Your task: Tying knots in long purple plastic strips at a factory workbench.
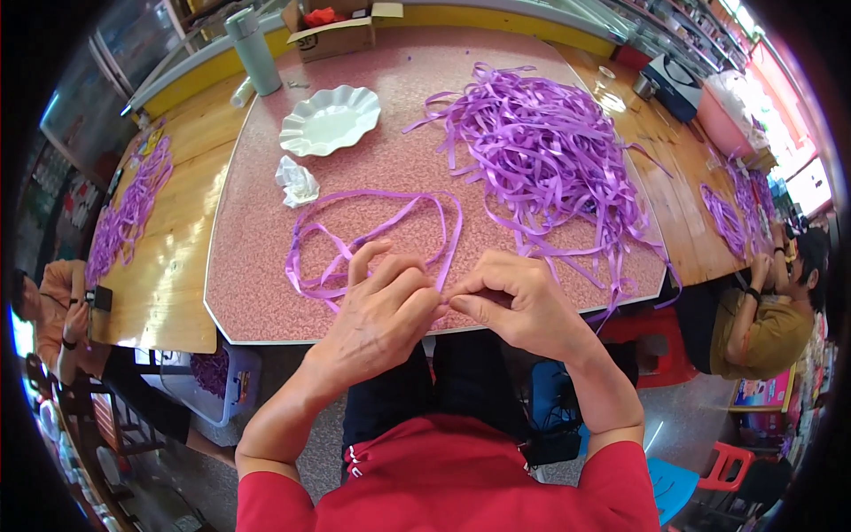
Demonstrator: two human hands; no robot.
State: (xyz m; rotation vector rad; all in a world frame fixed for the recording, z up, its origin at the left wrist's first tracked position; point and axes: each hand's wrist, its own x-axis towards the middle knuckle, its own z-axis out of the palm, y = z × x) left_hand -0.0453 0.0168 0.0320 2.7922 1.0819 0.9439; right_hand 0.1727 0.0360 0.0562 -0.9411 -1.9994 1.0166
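Note:
Near the table's front edge my left hand (387, 306) and my right hand (523, 300) meet fingertip to fingertip. A loop of purple ribbon (381, 193) lies on the pink tabletop just beyond them, and one strand of it runs down into my pinched fingers. Both hands are closed at the ribbon, my right one in a thumb-and-finger pinch. The exact spot they grip is mostly hidden by the fingertips. To the right rises a big tangled heap of purple ribbons (550, 133), with loose strands hanging over the table edge.
A white scalloped dish (330, 121), a crumpled white wrapper (297, 183), a green bottle (253, 53) and an open cardboard box (335, 37) stand beyond my hands. People sit at left and right near smaller ribbon piles. A red stool (651, 346) is under the right edge.

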